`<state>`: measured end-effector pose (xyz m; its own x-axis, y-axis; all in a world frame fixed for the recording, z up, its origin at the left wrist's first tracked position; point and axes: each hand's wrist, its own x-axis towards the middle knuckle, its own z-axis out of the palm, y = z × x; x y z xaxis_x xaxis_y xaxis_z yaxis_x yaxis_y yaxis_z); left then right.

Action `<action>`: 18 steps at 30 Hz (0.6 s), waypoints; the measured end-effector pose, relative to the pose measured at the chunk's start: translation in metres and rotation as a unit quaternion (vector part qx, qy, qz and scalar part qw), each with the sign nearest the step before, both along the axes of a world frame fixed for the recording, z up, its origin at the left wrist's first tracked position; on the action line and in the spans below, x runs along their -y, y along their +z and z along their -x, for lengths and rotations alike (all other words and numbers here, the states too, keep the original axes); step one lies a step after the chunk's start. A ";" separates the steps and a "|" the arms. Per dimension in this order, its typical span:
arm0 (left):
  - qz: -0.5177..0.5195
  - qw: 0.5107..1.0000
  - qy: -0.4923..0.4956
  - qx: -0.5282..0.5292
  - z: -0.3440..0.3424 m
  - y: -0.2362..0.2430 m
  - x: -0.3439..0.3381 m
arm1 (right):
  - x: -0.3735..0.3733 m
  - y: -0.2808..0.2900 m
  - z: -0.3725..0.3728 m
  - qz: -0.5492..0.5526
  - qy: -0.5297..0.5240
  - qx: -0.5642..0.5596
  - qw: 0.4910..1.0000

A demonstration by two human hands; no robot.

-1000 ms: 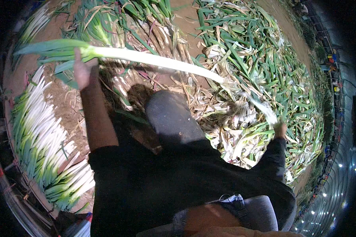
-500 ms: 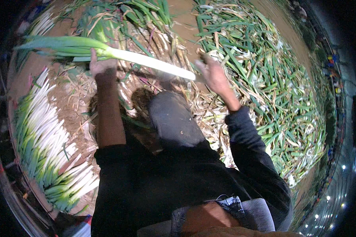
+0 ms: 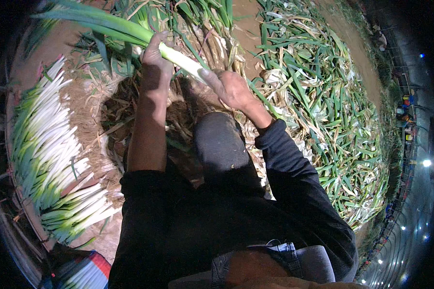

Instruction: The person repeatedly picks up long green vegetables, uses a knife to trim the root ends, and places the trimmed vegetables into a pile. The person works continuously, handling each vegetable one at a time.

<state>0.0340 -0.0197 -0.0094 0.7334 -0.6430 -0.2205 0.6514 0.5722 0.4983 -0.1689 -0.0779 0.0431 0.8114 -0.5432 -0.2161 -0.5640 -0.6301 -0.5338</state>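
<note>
A thick green onion lies slantwise across both my hands, its white stalk to the right and its long green leaves to the upper left. My left hand is closed round it where the leaves meet the stalk. Closed on the white lower end is my right hand, its thumb along the stalk; the tip of that end is hidden. Below and beyond my hands lie untrimmed green onions with brown, soil-covered outer skins.
Clean white-stalked green onions lie in a long row on the left. A broad heap of stripped leaves covers the right side. My knee juts out below my hands. A striped red, white and blue bag is at lower left.
My right hand, which was open beside the stalk's end, has moved left and closed on it. My left hand has moved up and right with the green onion, which now tilts more steeply.
</note>
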 end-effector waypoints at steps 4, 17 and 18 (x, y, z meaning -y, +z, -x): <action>0.134 0.991 -0.028 -0.010 0.009 0.011 0.001 | 0.015 -0.009 0.008 -0.153 -0.040 0.026 0.987; 0.112 0.993 -0.008 0.048 0.029 0.038 -0.014 | 0.004 -0.005 0.014 -0.293 -0.129 0.024 0.947; 0.094 0.994 0.010 0.051 0.031 0.042 -0.012 | 0.004 -0.003 0.016 -0.282 -0.147 0.005 0.948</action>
<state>0.0032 -0.0078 0.0322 0.7594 -0.6502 -0.0215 0.5901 0.6745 0.4436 -0.1848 -0.0824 0.0400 0.6454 -0.5468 -0.5334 -0.6650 -0.0586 -0.7446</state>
